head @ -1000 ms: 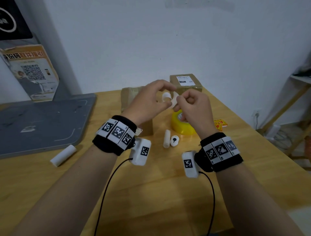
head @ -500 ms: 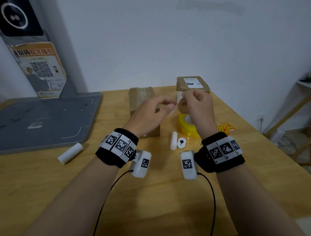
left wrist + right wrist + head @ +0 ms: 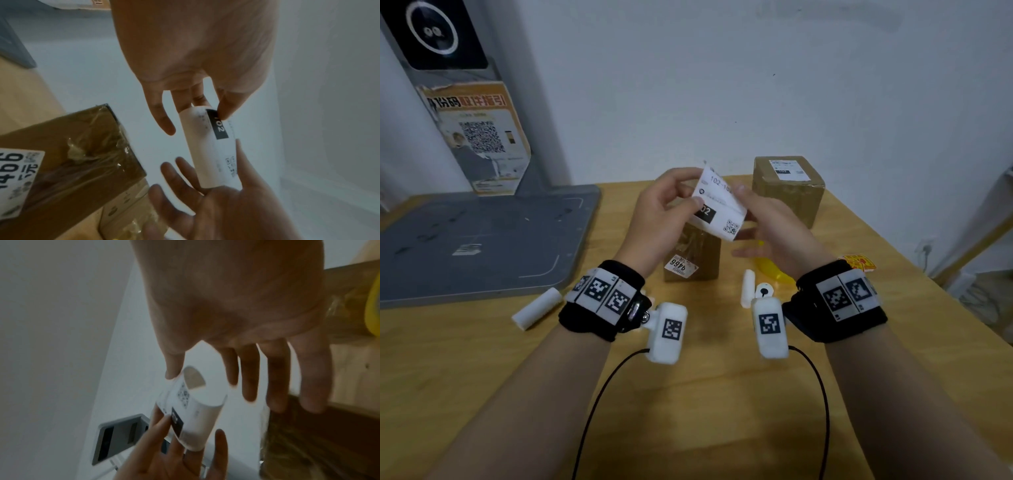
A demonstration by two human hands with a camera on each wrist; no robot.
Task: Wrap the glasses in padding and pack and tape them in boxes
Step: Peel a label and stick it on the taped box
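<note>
Two hands up over the wooden table, both on one curled white shipping label with a black "02" block and a QR code. Left hand pinching the label's left edge, thumb on the black block and fingers curled behind. Right hand with thumb tip against the label's right edge, other fingers straight and spread apart, not wrapped round anything.

Sitting right under the label: brown cardboard box wrapped in clear tape with a "9466" sticker. Second taped brown cardboard box with a white label on top at about 1 o'clock from the hands, against the wall. Yellow tape roll mostly hidden under the right hand. Small white foam cylinder just beside it at 6 o'clock, another bigger white foam roll off at 8 o'clock near the grey flat platform. Can't tell where the glasses themselves are.
</note>
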